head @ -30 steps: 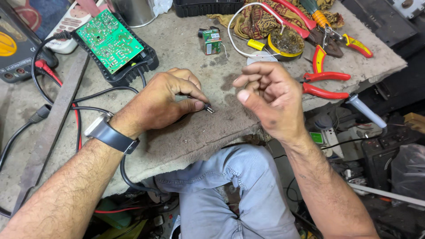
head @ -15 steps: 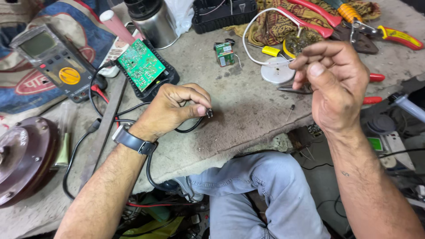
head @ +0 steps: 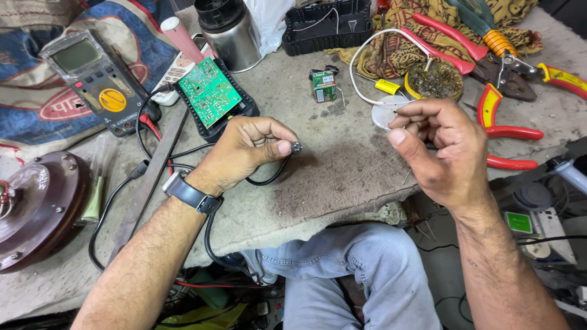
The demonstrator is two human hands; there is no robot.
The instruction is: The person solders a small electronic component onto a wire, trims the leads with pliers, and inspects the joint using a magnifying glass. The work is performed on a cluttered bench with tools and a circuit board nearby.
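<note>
Left hand [head: 247, 153] pinches the black cable's barrel plug [head: 296, 147], tip toward three o'clock. Right hand [head: 443, 150], fingers curled, holds something I cannot tell; best keep the plug steady.

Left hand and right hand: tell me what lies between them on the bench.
Head view: only bare, stained bench top lies between left hand and right hand.

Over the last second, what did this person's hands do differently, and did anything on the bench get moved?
The right hand rose off the bench and now hangs above its edge, fingers curled; what they pinch is too small to tell. The left hand stayed on the bench, pinching the end of the black cable. The view swung left, bringing the multimeter fully into sight. The green circuit board and red pliers lie unmoved.
</note>
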